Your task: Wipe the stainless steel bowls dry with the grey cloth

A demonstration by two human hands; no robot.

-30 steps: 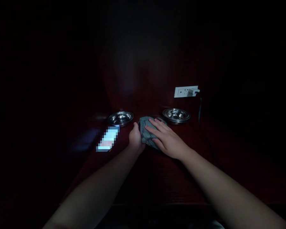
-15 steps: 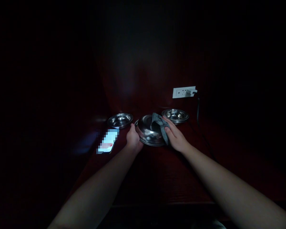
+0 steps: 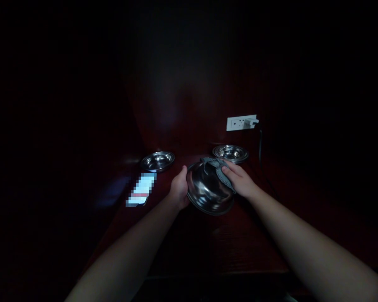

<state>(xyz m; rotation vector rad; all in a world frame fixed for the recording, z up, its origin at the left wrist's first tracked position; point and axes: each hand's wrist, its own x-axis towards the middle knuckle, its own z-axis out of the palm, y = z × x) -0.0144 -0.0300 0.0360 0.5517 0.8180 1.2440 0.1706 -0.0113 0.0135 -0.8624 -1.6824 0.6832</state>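
A shiny steel bowl [image 3: 208,193] is held up over the dark red table, its rounded underside towards me. My left hand [image 3: 179,188] grips its left rim, thumb on top and the other fingers hidden behind. With my right hand [image 3: 241,179] closed on a grey cloth [image 3: 222,168], I press the cloth against the bowl's upper right side. Behind the bowl to the left lies a steel dish [image 3: 158,161]. To the right, just past my right hand, sits a stack of steel dishes [image 3: 229,153].
A lit phone [image 3: 142,188], its screen blurred out, lies left of my left hand. On the back wall is a white socket plate [image 3: 236,123] with a plug [image 3: 252,122] in it. A dark cable [image 3: 260,147] hangs down from there. The table's front edge [image 3: 214,274] runs below my forearms.
The bowl has come nearer to me and a little right, tilting so more of its underside shows. Both hands moved with it, and the cloth shifted on its surface.
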